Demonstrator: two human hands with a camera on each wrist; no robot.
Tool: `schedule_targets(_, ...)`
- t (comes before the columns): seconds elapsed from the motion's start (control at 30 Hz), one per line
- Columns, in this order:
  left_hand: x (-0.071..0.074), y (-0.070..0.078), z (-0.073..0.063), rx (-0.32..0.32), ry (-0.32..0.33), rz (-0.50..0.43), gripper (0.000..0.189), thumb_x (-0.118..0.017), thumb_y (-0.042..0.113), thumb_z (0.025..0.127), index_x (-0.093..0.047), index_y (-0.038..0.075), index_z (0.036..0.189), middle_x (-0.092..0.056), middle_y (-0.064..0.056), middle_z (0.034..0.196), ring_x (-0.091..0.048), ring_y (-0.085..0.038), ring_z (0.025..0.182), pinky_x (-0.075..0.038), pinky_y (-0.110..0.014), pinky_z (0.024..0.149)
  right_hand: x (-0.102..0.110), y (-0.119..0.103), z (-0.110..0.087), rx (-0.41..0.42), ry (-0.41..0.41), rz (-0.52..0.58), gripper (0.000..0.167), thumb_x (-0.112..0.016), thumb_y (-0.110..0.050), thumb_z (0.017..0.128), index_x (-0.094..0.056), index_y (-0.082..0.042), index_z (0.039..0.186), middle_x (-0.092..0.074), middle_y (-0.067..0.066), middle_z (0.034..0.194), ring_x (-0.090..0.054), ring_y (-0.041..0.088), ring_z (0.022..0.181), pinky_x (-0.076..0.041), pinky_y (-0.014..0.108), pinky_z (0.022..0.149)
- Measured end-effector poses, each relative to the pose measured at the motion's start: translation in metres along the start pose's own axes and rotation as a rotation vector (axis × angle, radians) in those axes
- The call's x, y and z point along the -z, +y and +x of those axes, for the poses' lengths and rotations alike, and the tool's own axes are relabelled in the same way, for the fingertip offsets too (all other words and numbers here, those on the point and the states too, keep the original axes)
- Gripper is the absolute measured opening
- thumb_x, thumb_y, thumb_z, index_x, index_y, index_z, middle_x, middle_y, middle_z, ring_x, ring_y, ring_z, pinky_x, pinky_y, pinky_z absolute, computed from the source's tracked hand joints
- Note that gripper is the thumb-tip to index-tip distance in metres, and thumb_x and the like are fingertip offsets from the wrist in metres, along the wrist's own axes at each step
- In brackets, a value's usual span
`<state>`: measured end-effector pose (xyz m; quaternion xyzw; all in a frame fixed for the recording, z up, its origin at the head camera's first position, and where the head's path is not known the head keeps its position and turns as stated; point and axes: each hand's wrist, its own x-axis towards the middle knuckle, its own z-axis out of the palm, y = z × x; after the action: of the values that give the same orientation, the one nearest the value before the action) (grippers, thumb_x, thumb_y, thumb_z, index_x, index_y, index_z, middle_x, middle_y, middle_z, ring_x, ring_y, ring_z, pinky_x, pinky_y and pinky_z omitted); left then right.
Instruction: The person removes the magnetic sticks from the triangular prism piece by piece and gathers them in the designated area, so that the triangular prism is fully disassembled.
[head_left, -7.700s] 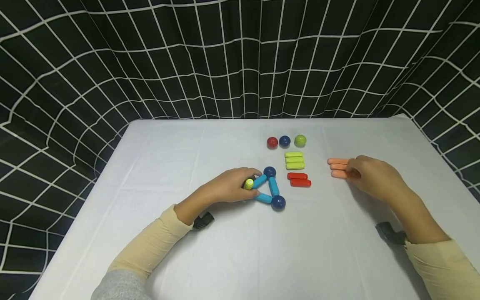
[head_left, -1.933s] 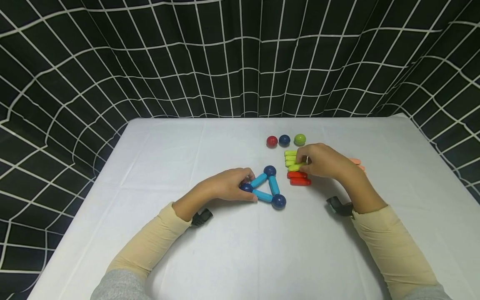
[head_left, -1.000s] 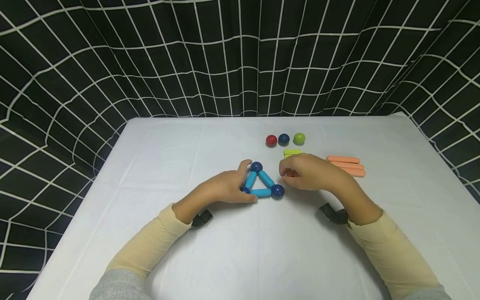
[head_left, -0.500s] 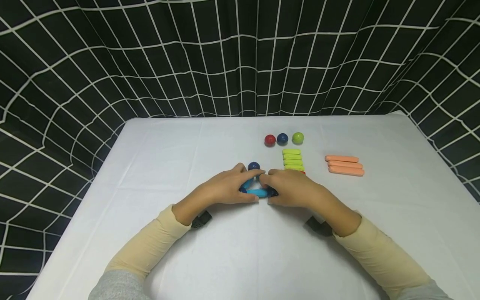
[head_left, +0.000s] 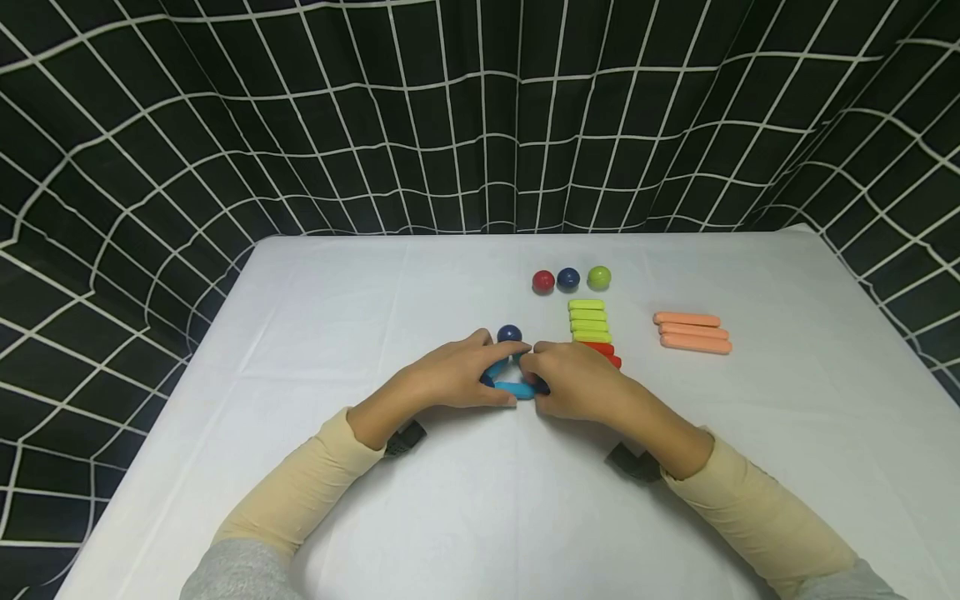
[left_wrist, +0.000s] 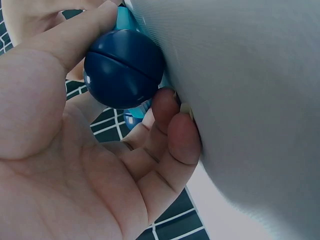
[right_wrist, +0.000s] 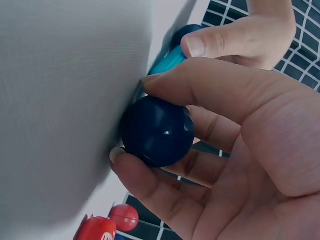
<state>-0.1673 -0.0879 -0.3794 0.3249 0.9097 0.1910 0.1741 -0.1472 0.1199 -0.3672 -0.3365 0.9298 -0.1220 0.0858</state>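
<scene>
A triangle of light-blue rods [head_left: 514,390] joined by dark-blue balls lies on the white table; its far ball [head_left: 509,333] stands free of both hands. My left hand [head_left: 459,373] holds the left corner, its thumb and fingers around a blue ball [left_wrist: 124,69] marked by a seam. At the right corner my right hand [head_left: 581,379] grips another blue ball [right_wrist: 157,131] between thumb and curled fingers. The fingertips of both hands nearly meet above the triangle and hide part of its right side.
Lime sticks [head_left: 588,316] lie in a row just beyond my right hand, with red sticks [head_left: 600,348] below them. Farther back are a red ball [head_left: 543,282], a blue ball [head_left: 568,278] and a lime ball [head_left: 599,277]. Three orange sticks [head_left: 692,331] lie to the right.
The lime stick has left the triangle's left corner and joined the lime row. My right hand has come from the orange sticks to the triangle, which has turned and shifted left.
</scene>
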Motion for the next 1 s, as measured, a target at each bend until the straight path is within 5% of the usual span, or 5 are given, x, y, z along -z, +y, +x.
schedule_targets(0.37, 0.001, 0.001, 0.001, 0.005, -0.002, 0.001, 0.072, -0.076, 0.048, 0.087, -0.045, 0.032, 0.151, -0.049, -0.003, 0.104, -0.053, -0.017, 0.082, -0.043, -0.028, 0.067, 0.01, 0.005, -0.004, 0.004, -0.005, 0.033, 0.02, -0.081, -0.003, 0.076, -0.067, -0.017, 0.079, -0.055, 0.0, 0.077, -0.051, 0.017, 0.068, -0.044, 0.029, 0.06)
schedule_targets(1.0, -0.001, -0.001, 0.003, 0.021, -0.003, 0.026, 0.071, -0.074, 0.05, 0.088, -0.043, 0.037, 0.151, -0.049, -0.002, 0.104, -0.054, -0.017, 0.081, -0.044, -0.028, 0.066, 0.047, 0.041, 0.02, -0.128, 0.182, 0.133, 0.029, -0.079, -0.002, 0.08, -0.074, -0.003, 0.108, -0.063, 0.018, 0.111, -0.063, 0.035, 0.099, -0.056, 0.051, 0.081)
